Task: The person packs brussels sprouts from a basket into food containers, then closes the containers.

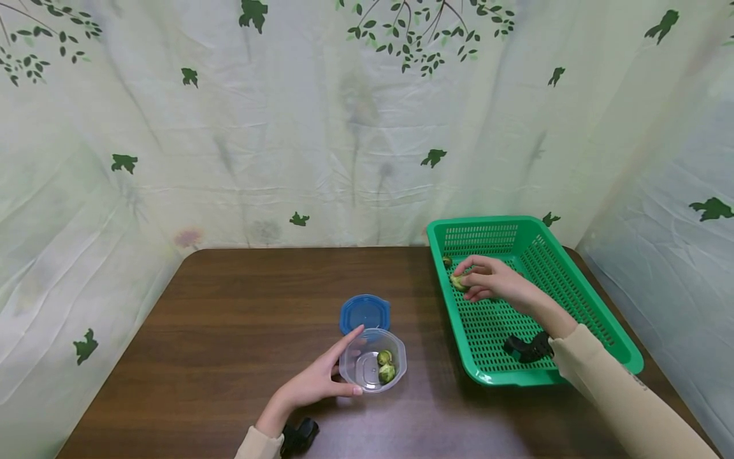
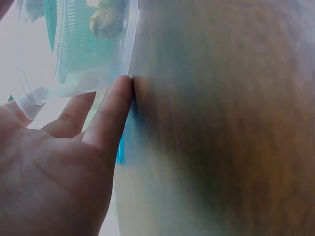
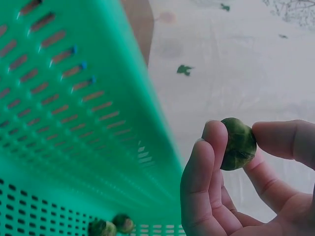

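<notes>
My left hand holds the side of a small clear plastic container, its thumb near the front and fingers around the left and back. Two Brussels sprouts lie inside the container. In the left wrist view, fingertips press against its clear wall. My right hand is over the left part of a green slotted basket. Between thumb and fingertips it pinches a Brussels sprout, raised above the basket floor in the right wrist view. Two more sprouts sit low in the basket there.
A blue lid lies on the brown wooden table just behind the container. The basket stands at the table's right side. A pale leaf-printed curtain hangs behind the table and along both sides.
</notes>
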Motion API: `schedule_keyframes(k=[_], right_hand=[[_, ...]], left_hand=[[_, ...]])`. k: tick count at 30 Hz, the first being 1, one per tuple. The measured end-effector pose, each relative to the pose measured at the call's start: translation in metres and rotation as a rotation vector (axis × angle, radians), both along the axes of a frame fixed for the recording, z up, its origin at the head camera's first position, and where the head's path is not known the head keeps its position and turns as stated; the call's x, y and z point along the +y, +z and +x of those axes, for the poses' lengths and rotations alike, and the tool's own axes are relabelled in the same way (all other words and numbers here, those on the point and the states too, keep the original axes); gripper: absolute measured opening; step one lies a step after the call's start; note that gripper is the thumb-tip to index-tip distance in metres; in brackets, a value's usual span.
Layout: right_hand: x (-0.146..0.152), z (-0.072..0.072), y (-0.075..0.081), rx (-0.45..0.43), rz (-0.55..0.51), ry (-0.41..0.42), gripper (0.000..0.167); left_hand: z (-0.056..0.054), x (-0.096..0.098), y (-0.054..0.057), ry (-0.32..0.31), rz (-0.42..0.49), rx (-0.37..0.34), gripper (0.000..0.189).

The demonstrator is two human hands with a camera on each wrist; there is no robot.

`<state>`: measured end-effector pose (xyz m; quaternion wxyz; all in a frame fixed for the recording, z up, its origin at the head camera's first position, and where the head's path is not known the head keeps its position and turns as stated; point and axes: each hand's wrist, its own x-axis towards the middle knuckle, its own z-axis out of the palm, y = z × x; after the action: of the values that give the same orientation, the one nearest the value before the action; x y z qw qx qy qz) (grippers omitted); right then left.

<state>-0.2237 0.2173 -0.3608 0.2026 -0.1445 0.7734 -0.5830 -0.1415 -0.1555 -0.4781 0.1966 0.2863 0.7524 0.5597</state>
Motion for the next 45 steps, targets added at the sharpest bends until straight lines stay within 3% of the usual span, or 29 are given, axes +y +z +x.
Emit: schedule_keyframes(k=[10,18,45], right_hand=[[-0.018,0.013,-0.001,0.04,-0.026,0.104,0.021],[-0.033,0.023,-0.002,0.005,-0.05,0.16,0.022],[-0.083,0.047,-0.022,0.011,0.009,0.336,0.015]], left_hand=[[0.0,0.0,-0.001,0.0,0.002,0.013,0.095],[-0.001,0.0,-0.002,0.004,0.001,0.011,0.095],[0.0,0.0,-0.003,0.016,-0.03,-0.007,0.095]])
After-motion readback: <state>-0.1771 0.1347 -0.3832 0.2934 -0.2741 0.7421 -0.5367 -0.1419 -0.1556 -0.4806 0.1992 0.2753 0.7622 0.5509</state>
